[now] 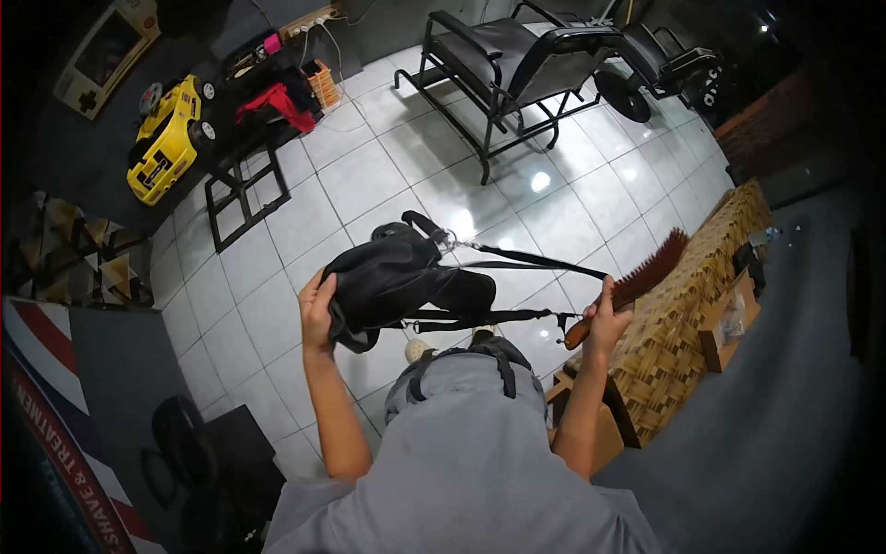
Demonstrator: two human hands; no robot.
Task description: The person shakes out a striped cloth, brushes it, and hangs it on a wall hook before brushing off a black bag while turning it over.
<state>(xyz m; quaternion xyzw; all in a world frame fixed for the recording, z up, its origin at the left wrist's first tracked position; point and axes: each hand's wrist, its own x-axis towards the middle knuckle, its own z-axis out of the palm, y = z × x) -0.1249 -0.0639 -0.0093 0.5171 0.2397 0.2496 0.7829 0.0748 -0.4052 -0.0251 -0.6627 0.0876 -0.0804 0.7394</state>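
My left hand grips the left edge of a black bag, fingers wrapped over its fabric. The bag hangs in front of my body above the tiled floor. Two long black straps run from its metal clips to the right. My right hand is closed around the wooden handle of a brush, whose reddish-brown bristles point up and to the right. The upper strap reaches the fingers of this hand, drawn out fairly straight. The lower strap ends close by the brush handle.
A woven bench stands at my right, an open cardboard box beside it. Ahead are black barber chairs. To the left are a yellow toy car, a black metal frame and a red cloth.
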